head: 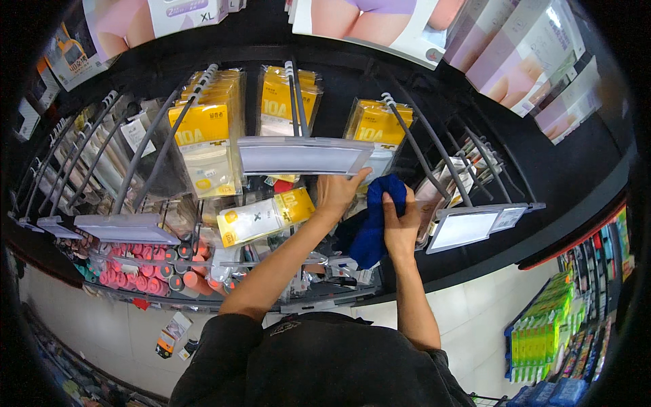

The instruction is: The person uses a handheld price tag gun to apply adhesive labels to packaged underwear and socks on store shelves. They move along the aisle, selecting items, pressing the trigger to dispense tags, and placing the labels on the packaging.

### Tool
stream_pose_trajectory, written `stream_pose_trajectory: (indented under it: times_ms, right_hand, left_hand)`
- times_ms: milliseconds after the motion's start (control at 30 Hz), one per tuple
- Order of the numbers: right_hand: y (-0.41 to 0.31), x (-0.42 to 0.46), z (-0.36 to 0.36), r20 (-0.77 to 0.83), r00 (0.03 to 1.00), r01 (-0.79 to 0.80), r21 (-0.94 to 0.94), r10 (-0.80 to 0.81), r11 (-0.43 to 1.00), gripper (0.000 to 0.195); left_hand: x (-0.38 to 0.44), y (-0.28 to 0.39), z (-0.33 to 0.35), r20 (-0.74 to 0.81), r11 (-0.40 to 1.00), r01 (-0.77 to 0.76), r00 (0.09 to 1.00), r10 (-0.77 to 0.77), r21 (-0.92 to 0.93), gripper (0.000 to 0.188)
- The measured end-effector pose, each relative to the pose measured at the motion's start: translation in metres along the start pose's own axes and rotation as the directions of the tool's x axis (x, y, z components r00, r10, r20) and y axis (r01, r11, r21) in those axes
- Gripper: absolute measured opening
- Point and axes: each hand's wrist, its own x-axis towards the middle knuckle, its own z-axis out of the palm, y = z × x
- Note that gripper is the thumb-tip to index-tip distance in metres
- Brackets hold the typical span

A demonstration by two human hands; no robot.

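Note:
My right hand (402, 219) grips a bunched dark-blue cloth (374, 224), its thumb pressed against the fabric. My left hand (336, 193) reaches up to the lower edge of a clear plastic label holder (305, 156); its fingertips are hidden there, so its grip is unclear. Left of that wrist, a yellow-and-white packet (267, 216) lies tilted. Matching packets hang from metal hooks: a thick row (203, 147) on the left, others (289, 102) behind the label holder, and more (379, 124) above the cloth.
Dark hook arms (432, 135) jut toward me, some ending in label holders (478, 226). Below are pink bottles (142, 269). Boxed underwear (366, 25) lines the shelf above. Packages (173, 336) lie on the tiled floor; green packs (539, 330) are stacked at right.

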Motion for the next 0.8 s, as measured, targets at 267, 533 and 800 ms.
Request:
stream_pose_trajectory:
  times_ms: [267, 533, 800]
  right_hand:
    - [-0.033, 0.012, 0.01, -0.108, 0.989, 0.102, 0.021, -0.099, 0.995, 0.031]
    - [-0.037, 0.003, 0.001, 0.048, 0.997, -0.069, 0.043, 0.067, 0.997, 0.062]
    - [-0.031, -0.018, -0.012, 0.07, 0.995, -0.065, -0.02, 0.066, 0.998, 0.098]
  left_hand:
    - [-0.013, -0.003, 0.002, 0.174, 0.992, 0.103, 0.981, -0.09, -0.066, 0.052]
    - [-0.056, 0.037, -0.023, 0.369, 0.915, 0.115, 0.929, 0.04, -0.387, 0.068]
    - [-0.069, 0.022, -0.019, 0.41, 0.796, 0.193, 0.909, 0.076, -0.574, 0.051]
